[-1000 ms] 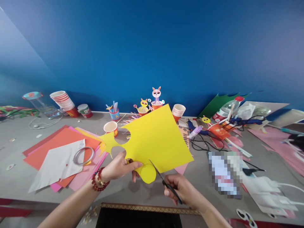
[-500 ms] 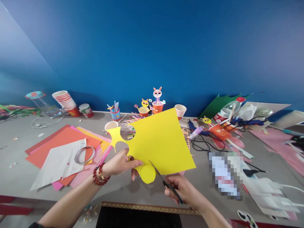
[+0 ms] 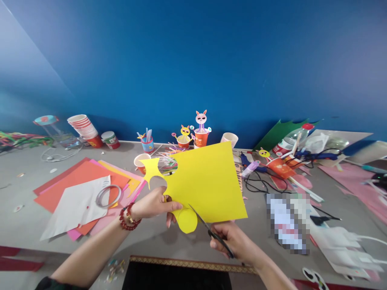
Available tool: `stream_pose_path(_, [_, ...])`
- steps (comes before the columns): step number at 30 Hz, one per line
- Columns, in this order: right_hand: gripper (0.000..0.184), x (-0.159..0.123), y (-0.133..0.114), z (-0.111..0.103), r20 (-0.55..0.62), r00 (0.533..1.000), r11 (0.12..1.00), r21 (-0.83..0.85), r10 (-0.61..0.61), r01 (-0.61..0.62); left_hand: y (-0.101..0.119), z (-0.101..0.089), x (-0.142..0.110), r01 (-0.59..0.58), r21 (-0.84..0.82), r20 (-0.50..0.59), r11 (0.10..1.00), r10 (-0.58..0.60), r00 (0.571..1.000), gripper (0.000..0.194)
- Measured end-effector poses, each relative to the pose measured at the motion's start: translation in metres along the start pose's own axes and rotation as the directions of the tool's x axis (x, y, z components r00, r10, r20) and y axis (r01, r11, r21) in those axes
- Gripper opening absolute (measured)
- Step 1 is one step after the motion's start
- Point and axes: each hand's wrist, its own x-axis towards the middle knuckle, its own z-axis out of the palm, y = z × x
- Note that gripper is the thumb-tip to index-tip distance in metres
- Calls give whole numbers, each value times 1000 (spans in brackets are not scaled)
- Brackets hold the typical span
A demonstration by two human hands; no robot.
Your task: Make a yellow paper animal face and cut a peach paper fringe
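- Holding a yellow sheet [image 3: 208,183] up over the grey desk [image 3: 22,173]; left hand [image 3: 160,205] pinches its near edge, thumb on top, fingers curled under; right hand [image 3: 228,241] is closed round the handles of the scissors [image 3: 211,232]
- One blade shows across the sheet's top face, right beside the rounded part [image 3: 188,221] at the near edge; can't tell from here how far the blades are parted
- Looks like thin card to me; light, fairly stiff, carrying itself nearly flat; probably not slippery; would crease if squeezed hard
- Weak spot is the narrow neck beyond the left hand, leading to the scalloped strip [image 3: 151,167]; likely to flop or tear; bad place to grab
- Best hold, I'd say: wide uncut area or near edge, light pinch, fingertips clear of the blades
- Paper cup [image 3: 141,162] stands just behind the strip; tape roll [image 3: 98,202] lies off to the left
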Motion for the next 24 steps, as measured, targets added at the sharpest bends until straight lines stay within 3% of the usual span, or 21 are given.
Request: stream_pose_path(24, [56, -2, 0, 3, 33, 996, 997, 28, 77, -78, 6, -2, 2, 1, 16, 50, 1000, -2, 999, 35])
